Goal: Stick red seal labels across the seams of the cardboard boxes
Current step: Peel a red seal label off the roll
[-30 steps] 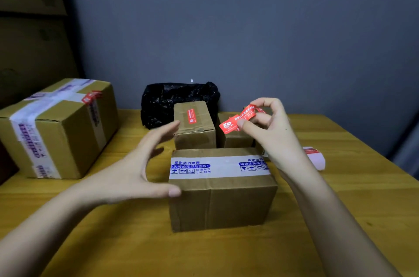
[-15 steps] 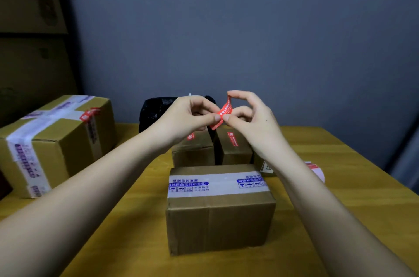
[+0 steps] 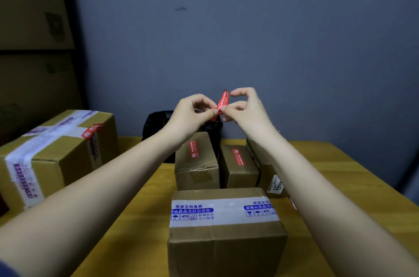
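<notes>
Both hands are raised in front of the wall, well above the table, and between them stands a red seal label, nearly upright and lightly curled. The left hand pinches its lower end with thumb and forefinger, the other fingers curled in; the right hand pinches the same lower part from the other side, its forefinger arched near the top edge without, as far as I can tell, touching it. It looks as if the backing is being picked away (though I cannot make out a separate liner). The strip should weigh next to nothing and be limp, prone to fold on itself or cling to skin once the adhesive is bare, so the ends or edges are the places to hold, with the sticky middle kept free. Directly below the hands, close to the person, sits the nearest box with white printed tape over its top and no red strip visible; I judge it the next target. Two small boxes behind it already carry red strips, as does the large box on the left.
</notes>
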Demonstrator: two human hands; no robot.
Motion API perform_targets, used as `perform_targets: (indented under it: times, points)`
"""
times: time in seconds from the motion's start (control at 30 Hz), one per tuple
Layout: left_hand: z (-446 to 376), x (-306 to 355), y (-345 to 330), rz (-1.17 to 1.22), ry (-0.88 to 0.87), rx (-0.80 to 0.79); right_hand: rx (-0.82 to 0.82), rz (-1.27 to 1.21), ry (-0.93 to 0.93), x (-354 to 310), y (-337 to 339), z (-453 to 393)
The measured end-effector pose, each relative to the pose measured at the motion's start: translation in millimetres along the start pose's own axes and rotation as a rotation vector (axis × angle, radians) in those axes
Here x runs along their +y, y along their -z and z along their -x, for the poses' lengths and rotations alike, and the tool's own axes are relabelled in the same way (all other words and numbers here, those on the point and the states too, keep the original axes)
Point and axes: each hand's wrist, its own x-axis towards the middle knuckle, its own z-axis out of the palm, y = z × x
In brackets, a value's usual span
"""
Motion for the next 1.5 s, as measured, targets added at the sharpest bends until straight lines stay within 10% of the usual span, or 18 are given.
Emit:
perform_targets:
  times: [0.87,1.07,1.5]
  points:
    - [-28,-20,-7,0.239,0.247,0.276,0.084,-0.124,0.052,17,-34,-33]
    - [-35,-32,19,-0.013,0.151,0.151,0.015,-0.104,0.037,18,-39,-43]
    - [-75,-52,52,0.448,0.497,0.213,-0.136,0.165,0.168,21,-87,-93]
